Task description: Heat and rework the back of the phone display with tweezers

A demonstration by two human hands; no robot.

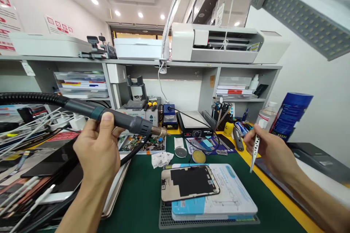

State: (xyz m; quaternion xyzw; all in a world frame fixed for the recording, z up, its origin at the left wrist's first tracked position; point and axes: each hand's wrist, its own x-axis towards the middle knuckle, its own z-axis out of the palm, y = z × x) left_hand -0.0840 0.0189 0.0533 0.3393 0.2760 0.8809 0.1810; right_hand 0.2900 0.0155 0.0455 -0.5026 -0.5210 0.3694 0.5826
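Observation:
My left hand (100, 142) is closed round the dark handle of a hot air gun (123, 119), its metal nozzle pointing right and a ribbed hose running off to the left. In my right hand (273, 145) I pinch a pair of silver tweezers (255, 150) with holes along it, tips downward. Between the hands, a phone screen (188, 182) lies back side up across a white and blue box (232, 189). Neither tool touches the screen. Under the box is a grey perforated mat (166, 218).
A tray of small parts (142, 143), a crumpled tissue (162, 159) and a round tin (199, 157) stand behind the screen. Further back are a soldering station (170, 118) and a hot plate (195, 125). Cables and phones crowd the left; a clear bottle (266, 116) and a blue can (291, 114) stand right.

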